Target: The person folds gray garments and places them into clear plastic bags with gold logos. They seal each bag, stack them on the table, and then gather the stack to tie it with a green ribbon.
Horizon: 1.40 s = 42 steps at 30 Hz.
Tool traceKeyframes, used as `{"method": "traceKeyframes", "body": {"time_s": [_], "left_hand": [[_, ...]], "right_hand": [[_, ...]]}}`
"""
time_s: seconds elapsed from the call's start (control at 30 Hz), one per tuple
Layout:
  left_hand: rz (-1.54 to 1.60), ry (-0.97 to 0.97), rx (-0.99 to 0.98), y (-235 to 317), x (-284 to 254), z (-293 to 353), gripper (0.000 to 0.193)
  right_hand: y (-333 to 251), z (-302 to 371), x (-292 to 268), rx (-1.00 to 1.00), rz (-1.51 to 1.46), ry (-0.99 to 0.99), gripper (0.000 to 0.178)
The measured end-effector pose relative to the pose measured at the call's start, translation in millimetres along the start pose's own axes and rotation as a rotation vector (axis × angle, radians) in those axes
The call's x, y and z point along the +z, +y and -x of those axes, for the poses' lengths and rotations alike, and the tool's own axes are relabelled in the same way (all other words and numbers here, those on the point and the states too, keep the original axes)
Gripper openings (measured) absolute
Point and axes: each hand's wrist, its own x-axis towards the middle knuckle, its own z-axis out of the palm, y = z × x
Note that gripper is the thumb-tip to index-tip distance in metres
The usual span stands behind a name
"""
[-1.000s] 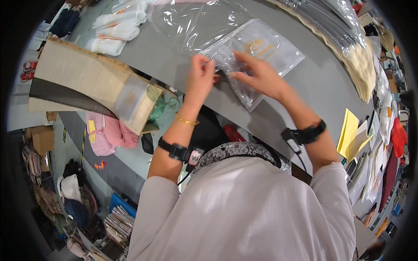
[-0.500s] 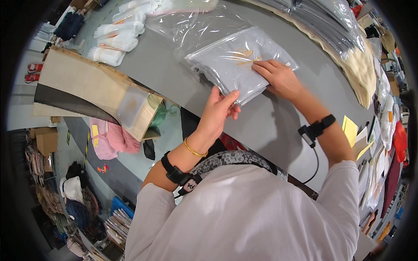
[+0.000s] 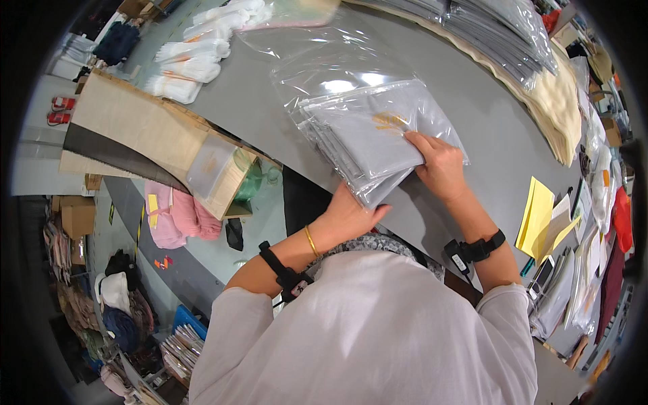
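A folded grey cloth (image 3: 361, 142) lies inside a clear plastic bag (image 3: 314, 71) with an orange-gold print on its face. The bag's loose, puffed-out end spreads away from me over the grey table. My left hand (image 3: 354, 212) grips the near corner; its fingers go behind the package and only the thumb shows plainly. At the right side, my right hand (image 3: 440, 164) pinches the edge, thumb on top and the other fingers partly hidden beneath. The near edge of the package is tilted up toward me.
Bundles of white clear-wrapped items (image 3: 192, 61) lie at the far left of the grey table (image 3: 486, 121). Grey bagged cloths (image 3: 499, 40) are stacked on cream fabric at the far right. Yellow papers (image 3: 534, 216) lie to the right. A wooden box (image 3: 148, 128) stands left.
Both hands have drawn the bagged cloth nearer to me, its near corner now lower toward my body. My right hand has shifted down along its right edge.
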Motion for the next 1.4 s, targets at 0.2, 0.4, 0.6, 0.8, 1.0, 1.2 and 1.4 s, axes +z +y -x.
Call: {"method": "traceKeyframes", "body": {"time_s": [0.2,0.4,0.6,0.8,1.0,1.2,1.4], "left_hand": [[0.095,-0.195,-0.162,-7.9,29.9,-15.1,0.050],[0.077,-0.011,0.000,2.6,45.5,-12.2,0.063],[0.001,-0.183,-0.147,11.0,30.8,-1.1,0.089],[0.086,-0.263,-0.147,22.6,24.7,12.6,0.095],[0.019,-0.313,-0.109,20.3,1.6,13.9,0.079],[0.063,-0.326,0.030,29.3,-9.8,26.0,0.070],[0.078,-0.409,0.114,29.6,-5.3,22.5,0.070]], "right_hand": [[-0.1,13.4,-2.0,0.093,0.002,-0.017,0.057],[-6.9,-3.1,4.5,-0.242,0.171,0.138,0.040],[-8.0,-45.9,14.8,-0.222,0.194,0.085,0.038],[-14.8,-28.0,30.2,-0.383,0.285,0.073,0.027],[-19.7,-64.7,36.4,-0.331,0.187,-0.026,0.031],[6.2,-19.8,78.5,-0.267,0.262,-0.167,0.054],[7.8,-181.7,187.6,-0.065,0.327,0.049,0.063]]}}
